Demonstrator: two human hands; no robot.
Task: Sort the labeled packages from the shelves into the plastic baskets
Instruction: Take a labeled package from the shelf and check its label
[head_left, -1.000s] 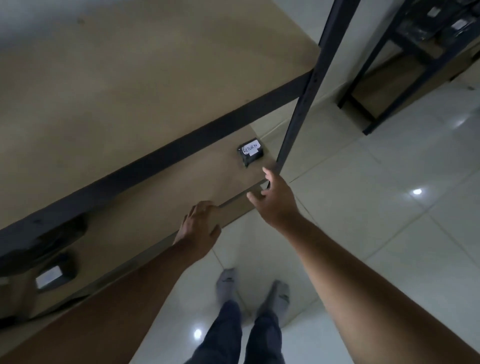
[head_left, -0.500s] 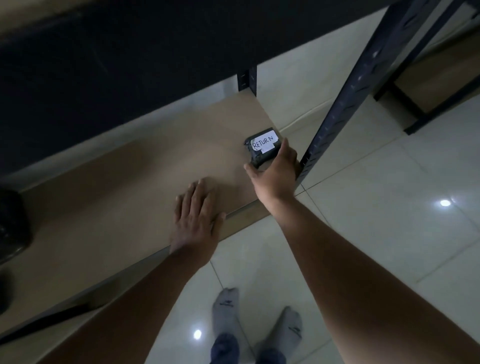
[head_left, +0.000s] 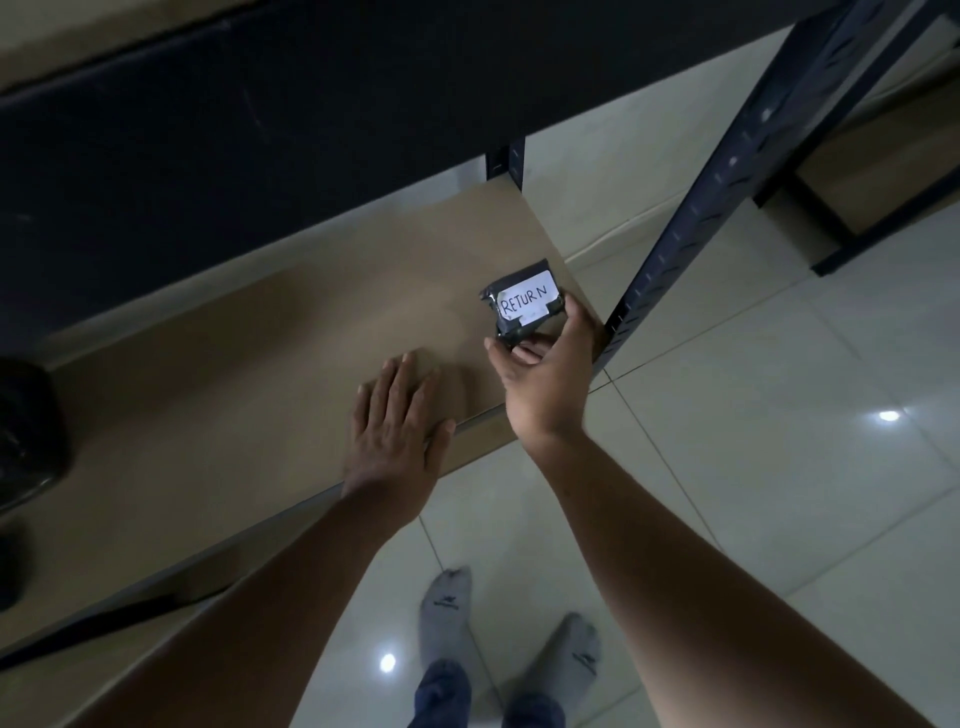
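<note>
1 black package (head_left: 522, 306), centre right of frame, white label reading "RETURN", lying on the tan shelf board (head_left: 260, 364) near its right end, just beside the dark metal upright (head_left: 696, 208). Right hand (head_left: 545, 379): thumb and fingers curled around the package's near edge, touching it; whether it is lifted cannot be told. Left hand (head_left: 400, 431): flat, palm down, fingers spread on the board near its front edge, holding nothing. 2 grey-socked feet (head_left: 447, 613) on the pale tiled floor (head_left: 779, 493), bottom centre. 1 dark object (head_left: 26, 431), far left, indistinct.
</note>
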